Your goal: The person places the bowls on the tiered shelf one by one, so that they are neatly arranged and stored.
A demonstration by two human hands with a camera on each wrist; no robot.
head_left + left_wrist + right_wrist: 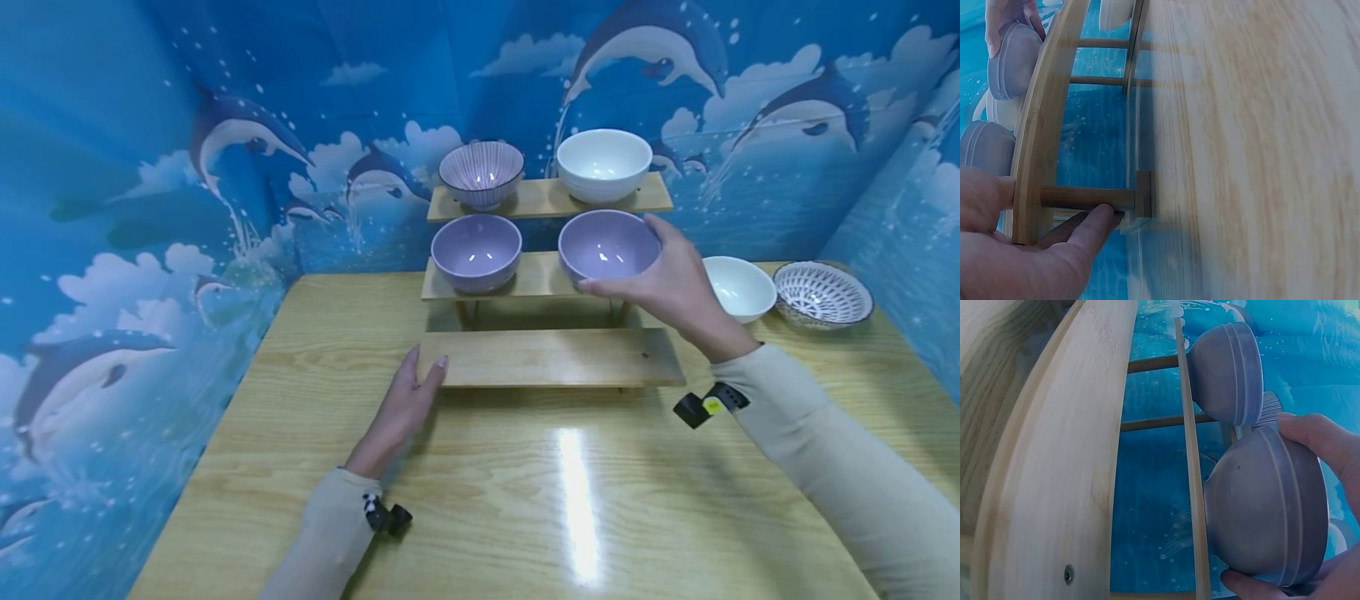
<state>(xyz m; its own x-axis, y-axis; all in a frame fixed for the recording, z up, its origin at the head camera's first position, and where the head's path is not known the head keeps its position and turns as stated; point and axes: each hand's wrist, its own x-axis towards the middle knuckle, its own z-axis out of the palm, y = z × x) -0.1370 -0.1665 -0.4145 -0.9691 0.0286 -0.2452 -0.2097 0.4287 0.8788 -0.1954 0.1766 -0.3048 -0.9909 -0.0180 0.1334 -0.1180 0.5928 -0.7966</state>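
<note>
A three-tier wooden display stand stands on the table. My right hand grips a plain purple bowl by its right side, thumb and fingers spread along the wall. That bowl is upright at the right of the middle tier, its base against the board in the right wrist view. A matching purple bowl sits at the left of the same tier. My left hand holds the left end of the lowest board, with the thumb at the board and fingers reaching underneath beside a wooden leg.
On the top tier are a purple striped bowl and a white bowl. Right of the stand, a small white bowl and a black-and-white patterned bowl rest on the wooden table. Blue dolphin-print cloth hangs behind.
</note>
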